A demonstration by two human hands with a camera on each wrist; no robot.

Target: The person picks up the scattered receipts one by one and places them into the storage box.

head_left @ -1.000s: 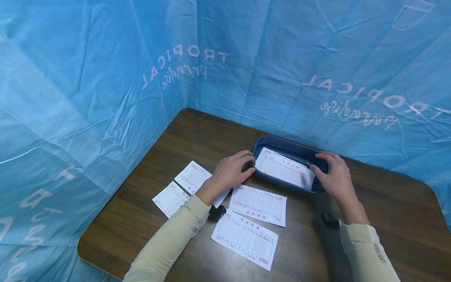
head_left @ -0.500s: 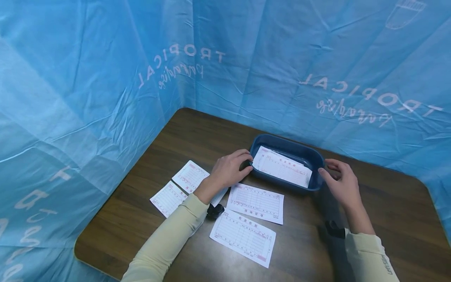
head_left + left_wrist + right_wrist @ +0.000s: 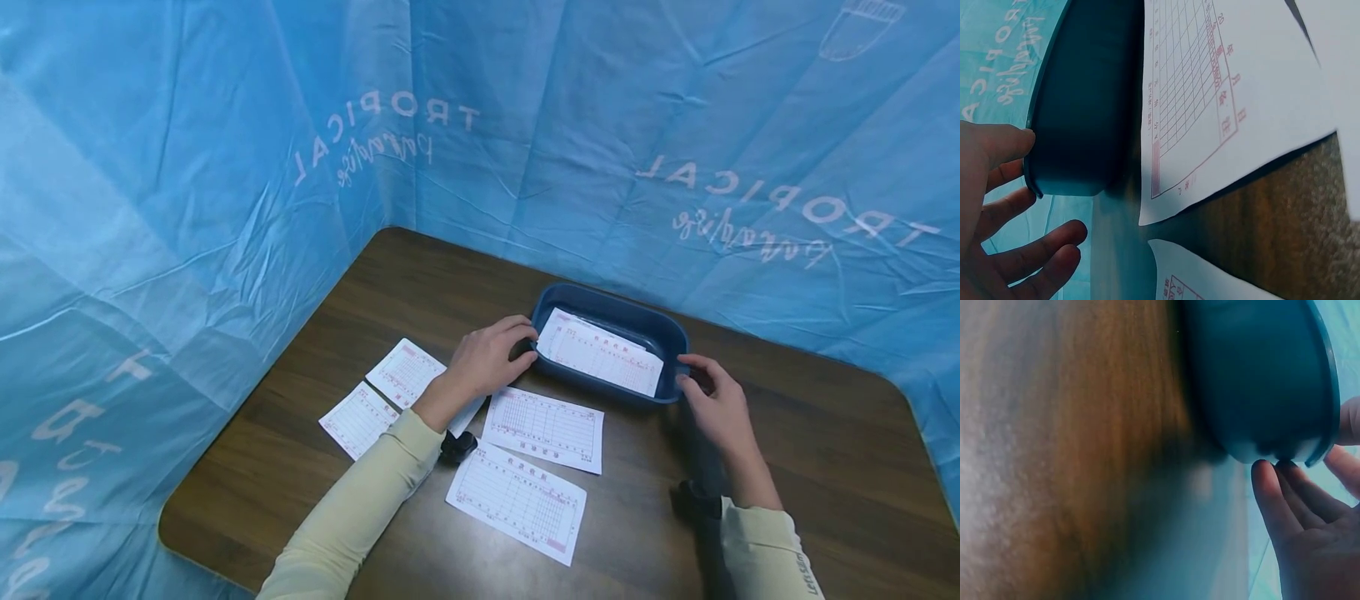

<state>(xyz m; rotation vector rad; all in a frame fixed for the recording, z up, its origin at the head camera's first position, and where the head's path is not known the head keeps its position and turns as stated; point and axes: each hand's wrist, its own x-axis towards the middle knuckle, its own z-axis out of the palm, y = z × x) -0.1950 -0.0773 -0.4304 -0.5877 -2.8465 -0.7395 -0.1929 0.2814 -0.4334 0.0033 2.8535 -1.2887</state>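
Observation:
A blue tray holds slips of printed paper, lying flat and overlapping. My left hand is at the tray's left end; in the left wrist view the left hand touches the tray at its rim, the lower fingers loosely spread. At the right end, the fingertips of my right hand meet the outside of the tray. The right wrist view shows the right hand with relaxed fingers against the end wall of the tray.
Several printed slips lie on the wooden table: one in front of the tray, another nearer me, and others left, partly under my left forearm. A blue printed cloth hangs behind and at the left.
My right hand has come off the tray's right rim, moved outward, and returned to touch the outer end. My left hand stays at the left end. The view has shifted slightly.

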